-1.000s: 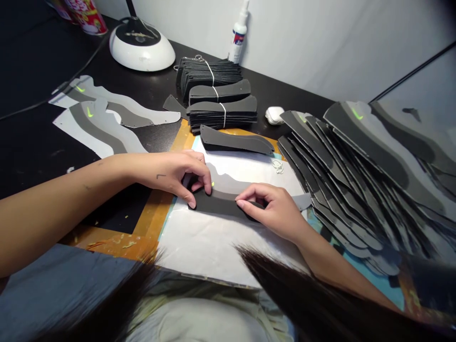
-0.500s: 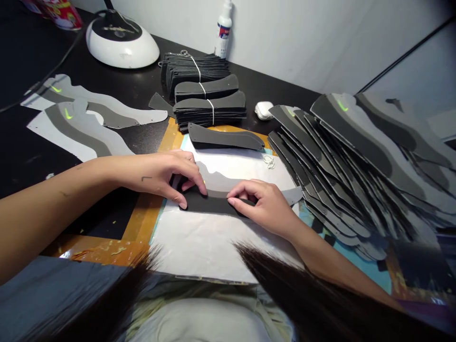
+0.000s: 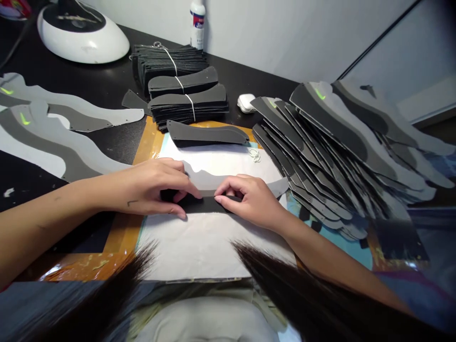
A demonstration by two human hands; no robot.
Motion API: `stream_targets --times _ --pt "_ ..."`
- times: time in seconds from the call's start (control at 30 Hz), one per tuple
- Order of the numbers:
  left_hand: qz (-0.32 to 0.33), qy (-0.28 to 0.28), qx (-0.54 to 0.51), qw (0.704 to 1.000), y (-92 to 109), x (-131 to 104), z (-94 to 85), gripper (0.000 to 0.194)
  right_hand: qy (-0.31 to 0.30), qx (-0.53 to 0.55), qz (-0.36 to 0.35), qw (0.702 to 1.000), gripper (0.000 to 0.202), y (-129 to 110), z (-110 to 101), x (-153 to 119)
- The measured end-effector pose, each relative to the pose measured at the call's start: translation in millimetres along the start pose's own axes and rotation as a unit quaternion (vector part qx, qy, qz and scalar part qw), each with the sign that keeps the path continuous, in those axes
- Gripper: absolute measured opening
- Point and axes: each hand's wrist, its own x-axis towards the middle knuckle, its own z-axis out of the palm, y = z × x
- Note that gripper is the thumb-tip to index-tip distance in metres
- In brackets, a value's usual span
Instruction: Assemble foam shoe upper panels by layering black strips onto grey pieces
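On a white sheet in front of me lies a grey shoe-upper panel, with a curved black strip along its near side. My left hand rests on the strip's left part, index fingertip at the seam and thumb on the near edge, the two held apart. My right hand pinches the strip near its upper edge with thumb and index finger. Both hands hide the strip's ends. Just beyond the panel lie several loose black strips, stacked together.
Bundles of black strips tied with white cord stand behind. To the right fans a pile of finished-looking panels; grey panels lie left. A white case, white bottle, lamp base and cord scrap are farther back.
The view has shifted, so everything sits farther left. My left index fingertip has come closer to my right fingers along the seam. My right hand keeps its pinch.
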Motion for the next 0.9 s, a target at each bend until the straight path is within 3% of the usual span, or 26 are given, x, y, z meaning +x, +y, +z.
stream_targets --times 0.13,0.7,0.9 --pt "0.016 0.003 0.029 0.999 -0.8 2.0 3.2 0.040 0.003 0.001 -0.002 1.000 0.007 -0.2 -0.3 0.2" --pt "0.024 -0.022 0.045 0.998 5.8 3.8 0.0 0.037 0.013 -0.006 -0.020 1.000 0.007 0.4 0.9 -0.6" --pt "0.019 -0.021 0.060 0.998 5.2 3.7 3.3 0.053 0.014 -0.007 -0.025 1.000 0.007 1.7 -0.6 -0.3"
